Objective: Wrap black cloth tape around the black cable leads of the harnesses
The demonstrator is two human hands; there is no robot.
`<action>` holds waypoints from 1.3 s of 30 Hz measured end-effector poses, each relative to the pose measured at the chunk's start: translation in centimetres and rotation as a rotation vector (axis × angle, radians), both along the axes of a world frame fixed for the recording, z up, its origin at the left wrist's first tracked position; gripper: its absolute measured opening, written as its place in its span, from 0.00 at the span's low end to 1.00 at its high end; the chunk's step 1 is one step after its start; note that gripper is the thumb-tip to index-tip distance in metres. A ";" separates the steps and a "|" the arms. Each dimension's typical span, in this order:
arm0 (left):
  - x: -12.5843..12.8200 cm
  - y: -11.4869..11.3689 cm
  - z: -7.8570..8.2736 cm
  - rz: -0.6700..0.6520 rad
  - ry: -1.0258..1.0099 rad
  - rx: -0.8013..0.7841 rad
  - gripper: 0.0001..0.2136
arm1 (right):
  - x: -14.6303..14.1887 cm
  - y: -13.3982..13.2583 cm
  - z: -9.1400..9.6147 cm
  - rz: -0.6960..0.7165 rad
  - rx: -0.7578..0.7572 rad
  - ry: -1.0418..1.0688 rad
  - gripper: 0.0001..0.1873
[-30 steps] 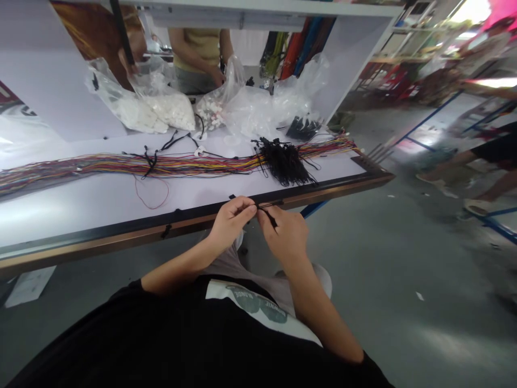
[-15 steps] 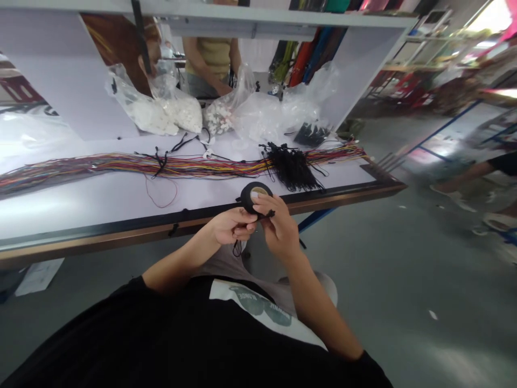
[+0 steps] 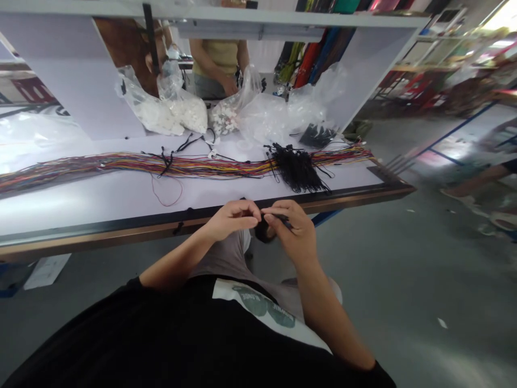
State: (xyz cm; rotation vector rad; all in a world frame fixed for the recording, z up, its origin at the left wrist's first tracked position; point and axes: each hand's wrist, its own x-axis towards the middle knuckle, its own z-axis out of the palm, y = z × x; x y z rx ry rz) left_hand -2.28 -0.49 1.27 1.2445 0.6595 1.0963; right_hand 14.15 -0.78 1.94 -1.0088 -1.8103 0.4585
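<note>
My left hand (image 3: 235,220) is closed in a pinch just in front of the table edge. Whatever its fingertips grip is too small to make out. Close beside it, my right hand (image 3: 296,229) is closed, its thumb and forefinger meeting the left fingertips. A roll of black tape (image 3: 264,231) shows under the right fingers, tilted and partly hidden by them. On the table behind lies a long bundle of thin coloured wires (image 3: 218,168), with a pile of short black cables (image 3: 297,170) across its right part.
Clear plastic bags of white connectors (image 3: 188,114), one of mixed small parts (image 3: 224,117) and one of black parts (image 3: 317,134) stand along the back. A metal-edged table rim (image 3: 351,199) runs before me. Beyond the opening, another person (image 3: 218,59) works.
The tape roll has dropped from above the fingers to below them and turned. Both hands have shifted; their fingertips now meet in a pinch. The black loop under my left hand is out of sight.
</note>
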 end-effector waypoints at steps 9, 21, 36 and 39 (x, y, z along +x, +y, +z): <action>2.3 -0.2 -1.0 0.470 0.349 0.273 0.02 | -1.4 -1.0 -0.2 -0.210 -0.122 -0.032 0.09; 1.1 -0.3 0.0 0.021 -0.117 -0.171 0.23 | -2.0 -1.7 0.2 -0.168 -0.190 0.197 0.07; 0.6 -0.2 0.3 0.284 0.395 0.281 0.05 | -0.4 -1.1 1.3 -0.041 -0.124 0.067 0.05; 1.3 -0.4 0.0 0.389 0.453 0.358 0.04 | -0.8 -1.1 0.6 -0.045 -0.211 0.092 0.03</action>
